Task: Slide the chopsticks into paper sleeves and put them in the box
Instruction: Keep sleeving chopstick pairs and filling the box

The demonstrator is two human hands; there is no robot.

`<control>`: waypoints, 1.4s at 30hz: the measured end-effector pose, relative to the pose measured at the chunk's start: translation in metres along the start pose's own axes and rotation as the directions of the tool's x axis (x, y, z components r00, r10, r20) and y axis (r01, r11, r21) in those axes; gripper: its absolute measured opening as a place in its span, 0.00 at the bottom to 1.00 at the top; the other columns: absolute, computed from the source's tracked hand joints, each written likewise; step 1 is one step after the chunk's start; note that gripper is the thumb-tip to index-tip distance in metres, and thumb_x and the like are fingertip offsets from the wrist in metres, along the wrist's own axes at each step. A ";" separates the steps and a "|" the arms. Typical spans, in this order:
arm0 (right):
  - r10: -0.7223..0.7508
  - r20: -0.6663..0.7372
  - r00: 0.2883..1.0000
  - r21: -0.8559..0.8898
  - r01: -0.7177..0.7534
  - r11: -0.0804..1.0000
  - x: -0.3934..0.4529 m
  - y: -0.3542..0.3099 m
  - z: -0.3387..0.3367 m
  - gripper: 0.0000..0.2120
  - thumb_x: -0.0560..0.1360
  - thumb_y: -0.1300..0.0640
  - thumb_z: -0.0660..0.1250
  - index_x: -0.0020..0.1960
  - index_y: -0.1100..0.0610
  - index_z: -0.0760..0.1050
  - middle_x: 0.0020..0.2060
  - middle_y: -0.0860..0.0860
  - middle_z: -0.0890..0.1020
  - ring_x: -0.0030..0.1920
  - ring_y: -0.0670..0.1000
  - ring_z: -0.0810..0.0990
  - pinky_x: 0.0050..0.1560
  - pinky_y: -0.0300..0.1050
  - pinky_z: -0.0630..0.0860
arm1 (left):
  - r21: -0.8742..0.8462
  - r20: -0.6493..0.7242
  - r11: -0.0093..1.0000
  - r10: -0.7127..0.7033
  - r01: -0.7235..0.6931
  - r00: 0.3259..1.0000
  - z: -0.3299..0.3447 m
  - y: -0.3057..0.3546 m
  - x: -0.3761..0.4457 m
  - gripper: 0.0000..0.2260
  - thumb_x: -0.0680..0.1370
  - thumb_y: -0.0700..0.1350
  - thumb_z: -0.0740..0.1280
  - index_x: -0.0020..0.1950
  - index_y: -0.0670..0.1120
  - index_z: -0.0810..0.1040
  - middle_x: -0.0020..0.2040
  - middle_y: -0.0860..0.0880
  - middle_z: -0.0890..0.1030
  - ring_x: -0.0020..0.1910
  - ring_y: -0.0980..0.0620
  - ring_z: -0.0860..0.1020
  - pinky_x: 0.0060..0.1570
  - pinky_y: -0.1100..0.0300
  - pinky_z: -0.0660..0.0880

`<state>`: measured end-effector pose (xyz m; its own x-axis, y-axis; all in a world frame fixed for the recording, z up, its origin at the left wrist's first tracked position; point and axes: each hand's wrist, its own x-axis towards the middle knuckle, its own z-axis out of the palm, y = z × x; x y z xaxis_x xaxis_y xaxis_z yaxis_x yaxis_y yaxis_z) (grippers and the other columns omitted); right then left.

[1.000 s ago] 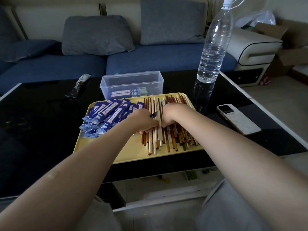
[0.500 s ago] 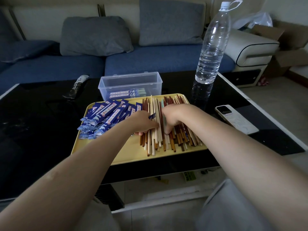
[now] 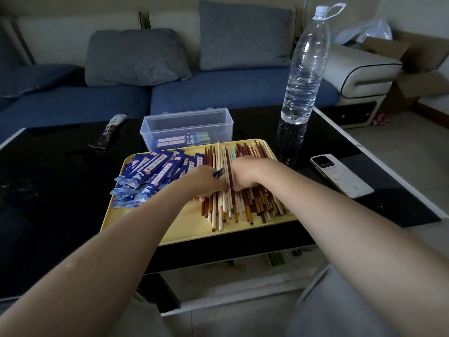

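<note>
A dim living room with a blue sofa lies behind a glossy black worktop, on which a yellow tray carries the work. At the middle of the tray the left hand lies palm down on the heap of chopsticks, its fingers curled under and closed around a blue paper sleeve, one end of which pokes out above the knuckles; whether they also pinch a stick cannot be told. Just beside it, nearly touching, the right hand presses down on the same heap with its fingers curled into the sticks, but the back of the hand hides the tips, so whether they have caught one cannot be told. The chopsticks, pale, brown and reddish, lie roughly parallel across the right half of the tray, their near ends sticking out toward the person. On the left half lies a loose pile of sleeves, blue with white wave-patterned ends. Just behind the tray stands the clear plastic box, open, with a few sleeved pairs lying flat on its bottom. Further right a tall water bottle stands upright on the worktop, and a white phone lies face down near the right edge. A dark wrapped packet lies left of the box.
</note>
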<state>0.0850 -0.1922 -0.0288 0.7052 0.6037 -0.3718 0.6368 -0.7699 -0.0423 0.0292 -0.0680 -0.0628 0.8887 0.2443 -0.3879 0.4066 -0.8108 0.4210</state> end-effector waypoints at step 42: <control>0.634 -0.407 0.658 0.876 0.477 0.068 0.010 0.021 -0.038 0.07 0.85 0.57 0.54 0.55 0.58 0.69 0.44 0.54 0.79 0.28 0.48 0.78 0.24 0.36 0.73 | -0.730 0.095 0.669 -0.102 0.139 0.990 -0.023 -0.010 -0.022 0.22 0.85 0.56 0.54 0.43 0.42 0.78 0.32 0.45 0.77 0.29 0.49 0.75 0.30 0.59 0.73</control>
<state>0.1174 -0.1950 0.0019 0.9943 -0.0067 0.1063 0.1065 0.0543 -0.9928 0.0103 -0.0528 -0.0395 0.8186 0.2737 -0.5050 0.5500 -0.1200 0.8265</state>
